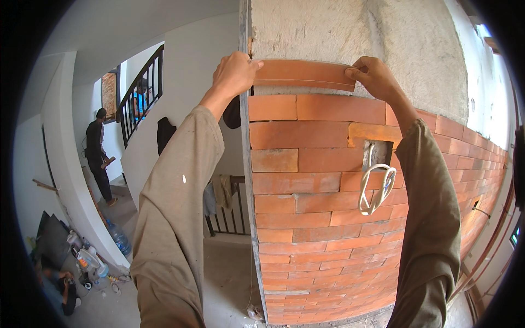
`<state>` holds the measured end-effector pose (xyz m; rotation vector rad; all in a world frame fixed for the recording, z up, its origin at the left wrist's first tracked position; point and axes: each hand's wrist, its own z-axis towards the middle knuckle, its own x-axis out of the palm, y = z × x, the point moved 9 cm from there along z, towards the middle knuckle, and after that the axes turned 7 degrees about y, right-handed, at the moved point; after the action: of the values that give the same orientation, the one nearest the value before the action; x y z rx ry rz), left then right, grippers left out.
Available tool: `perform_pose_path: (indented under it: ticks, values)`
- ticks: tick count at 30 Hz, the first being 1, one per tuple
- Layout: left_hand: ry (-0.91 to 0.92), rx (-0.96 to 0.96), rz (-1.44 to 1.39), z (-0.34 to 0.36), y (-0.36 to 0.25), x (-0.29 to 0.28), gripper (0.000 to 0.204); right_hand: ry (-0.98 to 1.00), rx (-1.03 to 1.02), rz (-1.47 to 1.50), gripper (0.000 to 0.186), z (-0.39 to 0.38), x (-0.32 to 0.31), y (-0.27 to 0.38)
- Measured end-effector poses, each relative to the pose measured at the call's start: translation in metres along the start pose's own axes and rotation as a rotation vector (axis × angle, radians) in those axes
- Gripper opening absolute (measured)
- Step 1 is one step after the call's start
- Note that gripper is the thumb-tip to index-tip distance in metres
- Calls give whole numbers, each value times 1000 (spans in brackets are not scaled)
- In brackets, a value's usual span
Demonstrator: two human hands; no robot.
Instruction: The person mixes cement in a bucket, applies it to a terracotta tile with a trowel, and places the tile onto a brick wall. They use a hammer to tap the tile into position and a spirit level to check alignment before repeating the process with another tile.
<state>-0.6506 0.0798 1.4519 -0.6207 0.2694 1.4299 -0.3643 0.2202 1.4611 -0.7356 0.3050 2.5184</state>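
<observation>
My left hand (pixel 236 74) grips the left end of a long flat terracotta brick tile (pixel 299 71) at a vertical edge strip (pixel 246 164) along the wall's corner. My right hand (pixel 371 75) pinches the tile's right end, thumb on its face. A thin pale line crosses the tile's lower part. The tile is held against grey render (pixel 322 30), just above the top of staggered brick-tile courses (pixel 295 205). Below my right hand, coiled white cable (pixel 376 188) hangs from a square recess (pixel 378 153) in the tiles.
A standing person in dark clothes (pixel 97 153) is near a staircase railing (pixel 141 87), with someone in blue (pixel 139 104) behind it. Another person (pixel 57 287) crouches at lower left among tools (pixel 87 259) and a water jug (pixel 117 238). A low railing (pixel 224 221) holds hanging cloths.
</observation>
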Motion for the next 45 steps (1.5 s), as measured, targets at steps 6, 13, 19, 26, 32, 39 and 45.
perform_pose_path:
  ticks: [6, 13, 19, 26, 32, 39, 45]
  values:
    - [-18, -2, 21, 1, 1, 0, 42, 40, 16, 33, 48, 4, 5, -3]
    - [18, -74, 70, 6, 5, 1, 40, 66, -32, 71, 47, 11, 5, -1]
    - [77, -87, 125, 5, 1, 1, 41, 149, 12, 46, 46, 13, 12, -4]
    - [-19, 1, 127, 13, 13, 4, 46, 114, 42, 86, 40, 12, 11, 2]
    - [-134, -9, 105, 0, 2, -1, 39, -20, 70, 92, 36, 6, 13, -7]
    - [-110, 135, 154, -18, -9, 2, 32, -129, -1, 49, 37, 1, 13, 0]
    - [-239, 372, 308, -44, -10, 11, 55, -150, -49, -102, 44, -22, 16, 27]
